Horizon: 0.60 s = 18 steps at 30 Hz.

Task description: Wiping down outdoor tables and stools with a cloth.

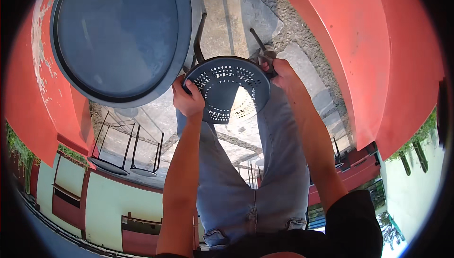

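Note:
A dark stool with a round, perforated metal seat is in front of my legs. Two of its legs stick out past the seat's far edge. My left hand is closed on the seat's left rim, thumb on top. At the right edge, by a stool leg, my right hand is closed round a dark part. Which part of the stool that is, I cannot tell, as the fingers hide it. Sunlit ground shows through the holes and beside a shadow on the seat.
A large round dark table stands close by on the left. Red curved walls or benches flank both sides. Thin-framed stools appear at lower left. Uneven stone paving covers the ground.

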Each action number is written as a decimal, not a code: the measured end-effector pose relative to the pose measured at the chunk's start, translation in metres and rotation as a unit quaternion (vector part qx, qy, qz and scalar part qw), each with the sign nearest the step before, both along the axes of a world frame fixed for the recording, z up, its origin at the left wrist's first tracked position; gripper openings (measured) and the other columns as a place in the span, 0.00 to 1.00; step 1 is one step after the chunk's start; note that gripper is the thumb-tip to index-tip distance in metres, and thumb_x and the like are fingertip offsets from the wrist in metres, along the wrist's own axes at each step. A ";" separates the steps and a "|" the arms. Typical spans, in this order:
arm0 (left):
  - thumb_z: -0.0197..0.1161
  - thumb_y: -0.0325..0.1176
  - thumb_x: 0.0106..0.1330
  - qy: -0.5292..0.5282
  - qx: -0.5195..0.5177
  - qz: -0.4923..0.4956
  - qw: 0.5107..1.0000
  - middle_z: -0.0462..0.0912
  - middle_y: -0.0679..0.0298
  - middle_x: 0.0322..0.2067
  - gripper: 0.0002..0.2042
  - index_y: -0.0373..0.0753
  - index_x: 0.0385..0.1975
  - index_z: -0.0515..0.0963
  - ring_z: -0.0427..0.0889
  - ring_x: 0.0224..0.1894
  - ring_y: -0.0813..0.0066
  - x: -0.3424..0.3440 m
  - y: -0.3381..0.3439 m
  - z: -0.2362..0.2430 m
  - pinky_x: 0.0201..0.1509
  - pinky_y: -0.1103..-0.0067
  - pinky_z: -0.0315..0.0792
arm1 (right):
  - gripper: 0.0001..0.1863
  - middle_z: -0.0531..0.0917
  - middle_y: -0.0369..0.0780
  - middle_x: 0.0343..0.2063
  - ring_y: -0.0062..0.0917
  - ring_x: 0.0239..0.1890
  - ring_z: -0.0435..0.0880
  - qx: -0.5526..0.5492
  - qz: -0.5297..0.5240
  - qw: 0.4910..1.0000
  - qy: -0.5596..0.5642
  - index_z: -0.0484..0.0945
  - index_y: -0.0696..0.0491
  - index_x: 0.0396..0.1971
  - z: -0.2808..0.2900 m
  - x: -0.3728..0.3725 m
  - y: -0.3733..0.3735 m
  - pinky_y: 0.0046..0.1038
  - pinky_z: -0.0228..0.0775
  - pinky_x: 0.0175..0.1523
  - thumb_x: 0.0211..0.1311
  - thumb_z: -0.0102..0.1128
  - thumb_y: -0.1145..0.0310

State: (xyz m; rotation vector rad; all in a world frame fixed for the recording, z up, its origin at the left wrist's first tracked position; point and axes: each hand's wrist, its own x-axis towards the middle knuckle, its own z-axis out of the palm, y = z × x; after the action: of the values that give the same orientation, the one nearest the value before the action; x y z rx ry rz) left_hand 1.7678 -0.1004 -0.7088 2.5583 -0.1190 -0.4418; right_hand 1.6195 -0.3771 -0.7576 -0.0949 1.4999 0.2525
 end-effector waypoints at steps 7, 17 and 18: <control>0.51 0.48 0.79 -0.034 0.026 0.002 0.999 0.82 0.49 0.39 0.20 0.35 0.46 0.78 0.83 0.39 0.44 0.000 0.002 0.008 0.43 0.59 0.76 | 0.11 0.69 0.32 0.20 0.13 0.16 0.62 0.151 0.038 0.988 0.002 0.72 0.55 0.37 -0.039 0.015 -0.015 0.18 0.55 0.19 0.80 0.38 0.73; 0.42 0.68 0.79 -0.018 0.011 0.016 1.000 0.81 0.56 0.33 0.37 0.32 0.43 0.76 0.80 0.34 0.62 -0.003 0.000 0.006 0.40 0.68 0.73 | 0.07 0.70 0.35 0.21 0.15 0.17 0.66 0.229 -0.039 0.973 0.000 0.68 0.56 0.36 -0.220 0.012 -0.017 0.17 0.58 0.18 0.75 0.38 0.77; 0.41 0.69 0.79 -0.020 0.008 0.006 1.000 0.81 0.56 0.33 0.38 0.32 0.43 0.75 0.80 0.34 0.63 -0.001 0.006 0.004 0.38 0.70 0.73 | 0.07 0.70 0.36 0.22 0.16 0.17 0.65 0.217 -0.043 0.975 0.011 0.68 0.57 0.36 -0.239 0.015 -0.014 0.18 0.58 0.19 0.74 0.37 0.78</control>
State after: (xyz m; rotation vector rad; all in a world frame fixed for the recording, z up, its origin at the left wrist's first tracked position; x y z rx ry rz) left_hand 1.7673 -0.0945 -0.7051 2.5828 -0.1137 -0.3888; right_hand 1.6348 -0.3909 -0.9970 0.3216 1.4354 0.5067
